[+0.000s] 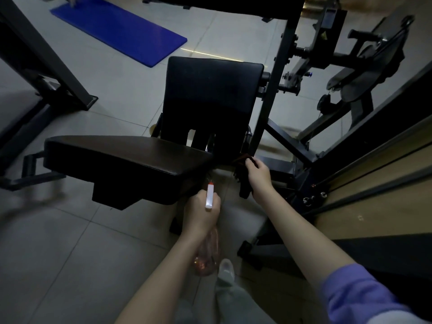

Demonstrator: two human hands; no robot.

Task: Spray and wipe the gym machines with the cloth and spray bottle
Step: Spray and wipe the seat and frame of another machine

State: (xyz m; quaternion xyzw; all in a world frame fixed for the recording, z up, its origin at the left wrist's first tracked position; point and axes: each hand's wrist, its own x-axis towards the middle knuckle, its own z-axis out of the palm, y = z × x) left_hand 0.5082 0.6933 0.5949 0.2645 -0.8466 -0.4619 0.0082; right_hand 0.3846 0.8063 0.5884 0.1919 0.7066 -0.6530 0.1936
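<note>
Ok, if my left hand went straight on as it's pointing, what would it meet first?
Probably the black seat, at its near right edge: the left hand, gripping the spray bottle, points at it. Depth is unclear; it might pass beneath.

Open tiled floor point(121, 94) left of back pad point(210, 90), seat pad point(121, 160) blocking front, steel post point(278, 73) crowding right
</note>
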